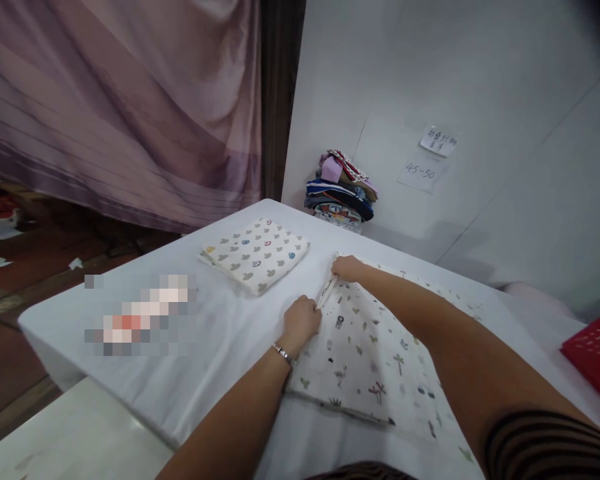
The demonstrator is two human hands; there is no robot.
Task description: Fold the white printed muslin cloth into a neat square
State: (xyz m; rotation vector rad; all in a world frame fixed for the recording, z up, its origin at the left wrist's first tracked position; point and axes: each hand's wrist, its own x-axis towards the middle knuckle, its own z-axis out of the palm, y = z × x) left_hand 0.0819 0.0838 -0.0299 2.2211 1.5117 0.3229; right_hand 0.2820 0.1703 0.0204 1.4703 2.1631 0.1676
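Observation:
A white cloth (365,360) printed with small plants and animals lies spread on the white-covered table in front of me. My left hand (301,323), with a metal bracelet at the wrist, is closed on its left edge. Farther along the same edge, my right hand (349,268) grips the cloth too, and the edge between both hands is slightly raised and creased. Part of the cloth is hidden under my right forearm. Beyond my left hand rests a folded white cloth (257,253) with grey, blue and red mushroom-like prints, touched by neither hand.
The white-covered table (220,360) meets a pale wall (480,80) with two paper notes. A stack of folded fabrics (340,190) stands by the far edge. Red fabric (595,353) lies at the right. A pink curtain (130,100) hangs at the left. A blurred-out patch covers something on the table's left.

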